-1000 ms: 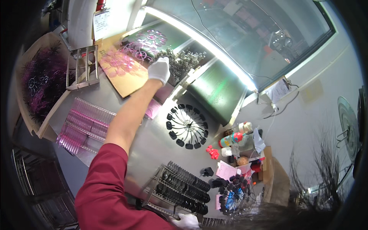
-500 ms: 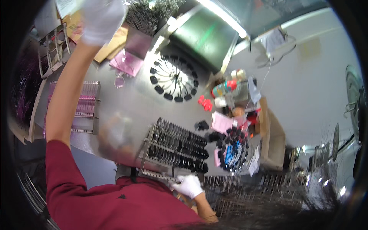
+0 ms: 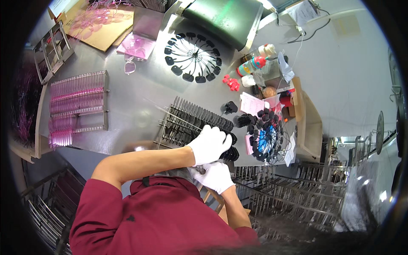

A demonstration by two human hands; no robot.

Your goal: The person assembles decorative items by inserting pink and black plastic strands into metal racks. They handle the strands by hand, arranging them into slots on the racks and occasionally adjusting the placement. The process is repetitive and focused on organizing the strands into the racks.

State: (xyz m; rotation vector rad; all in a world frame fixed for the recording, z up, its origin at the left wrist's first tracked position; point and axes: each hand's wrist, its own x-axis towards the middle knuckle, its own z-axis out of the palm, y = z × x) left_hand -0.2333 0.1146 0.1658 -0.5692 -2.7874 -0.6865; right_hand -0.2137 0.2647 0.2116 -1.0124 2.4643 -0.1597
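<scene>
Both my hands wear white gloves and come close together at the near side of a metal rack (image 3: 163,131) filled with rows of black lens-shaped pieces (image 3: 197,111). My left hand (image 3: 210,145) reaches across the rack's near right part, fingers stretched and slightly apart over the black pieces. I see nothing held in it, though its underside is hidden. Just below it, my right hand (image 3: 217,177) is closed, thumb and fingers bent toward the rack's near edge. What lies between those fingers is partly covered and too small to name.
Left on the metal table (image 3: 136,102) stands a rack of pink lenses (image 3: 78,100). Black pieces form a wheel-like ring (image 3: 195,55) beneath a dark panel (image 3: 223,19). A bottle (image 3: 250,66), red pieces (image 3: 231,83), a second black cluster (image 3: 267,134) and a wooden box (image 3: 310,123) are to the right.
My left hand has swung from the far left of the table down to the black-piece rack. My right hand stays near the rack's front edge. The whole view has shifted slightly.
</scene>
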